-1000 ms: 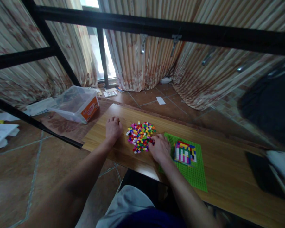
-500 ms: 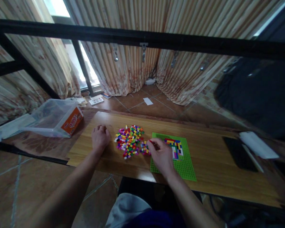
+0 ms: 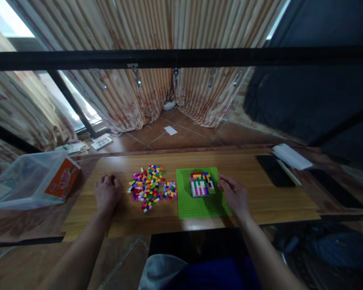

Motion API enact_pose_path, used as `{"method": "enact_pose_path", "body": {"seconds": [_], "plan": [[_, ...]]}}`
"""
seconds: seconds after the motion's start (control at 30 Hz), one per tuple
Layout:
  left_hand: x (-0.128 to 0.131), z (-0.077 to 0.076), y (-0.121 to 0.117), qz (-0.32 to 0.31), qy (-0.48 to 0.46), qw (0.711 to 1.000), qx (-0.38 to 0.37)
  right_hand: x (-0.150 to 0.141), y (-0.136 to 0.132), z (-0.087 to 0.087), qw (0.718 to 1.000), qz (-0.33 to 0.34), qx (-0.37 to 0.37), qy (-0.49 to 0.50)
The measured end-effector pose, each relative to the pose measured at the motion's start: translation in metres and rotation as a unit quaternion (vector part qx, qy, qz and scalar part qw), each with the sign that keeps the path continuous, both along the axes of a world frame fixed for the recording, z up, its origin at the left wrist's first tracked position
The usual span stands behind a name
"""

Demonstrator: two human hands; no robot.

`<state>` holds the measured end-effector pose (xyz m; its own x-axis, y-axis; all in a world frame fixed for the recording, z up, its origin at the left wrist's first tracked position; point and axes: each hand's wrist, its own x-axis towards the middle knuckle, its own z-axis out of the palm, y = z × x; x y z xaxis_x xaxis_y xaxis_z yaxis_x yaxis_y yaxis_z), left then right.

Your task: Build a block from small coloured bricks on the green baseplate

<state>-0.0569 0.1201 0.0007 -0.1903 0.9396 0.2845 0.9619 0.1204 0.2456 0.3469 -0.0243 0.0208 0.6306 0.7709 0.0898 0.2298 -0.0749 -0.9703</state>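
My left hand (image 3: 108,192) rests on the wooden table, its fingers curled in, left of a loose pile of small coloured building bricks (image 3: 148,183). A smaller cluster of bricks (image 3: 170,190) lies between that pile and a green studded baseplate (image 3: 186,207). On the baseplate stands a multicoloured brick build (image 3: 200,187), with white and pink strips in front and red, yellow and blue bricks behind. My right hand (image 3: 235,196) is over the plate's right edge, thumb and forefinger pinched together. Whatever is between those fingertips is too small to make out.
A clear plastic bin with an orange label (image 3: 63,181) sits left of the wooden table (image 3: 122,221). Toward the right lie a dark tablet (image 3: 275,171), a white pen-like stick (image 3: 289,172) and a white folded item (image 3: 292,156). A black bar (image 3: 157,58) crosses above.
My right hand has moved from between the small brick cluster and the baseplate to the plate's right side, uncovering the build. The camera view has turned right; my left hand stays on the table.
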Motion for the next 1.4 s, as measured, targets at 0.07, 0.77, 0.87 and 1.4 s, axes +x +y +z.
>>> {"method": "enact_pose_path", "body": {"seconds": [0.07, 0.77, 0.87, 1.4], "plan": [[0.000, 0.002, 0.000, -0.006, 0.010, 1.000, -0.005, 0.005, 0.001, -0.002, 1.000, 0.013, -0.005, -0.024], [0.001, 0.005, 0.001, 0.002, -0.005, 1.000, -0.015, -0.012, 0.025, 0.022, 0.976, 0.098, -0.083, -0.176], [0.000, 0.004, 0.001, -0.003, 0.002, 1.000, -0.012, -0.021, 0.031, 0.029, 0.961, 0.112, -0.123, -0.220], [0.001, 0.002, 0.000, 0.003, -0.004, 1.000, -0.004, -0.026, 0.038, 0.026, 0.936, 0.126, -0.154, -0.289]]}}
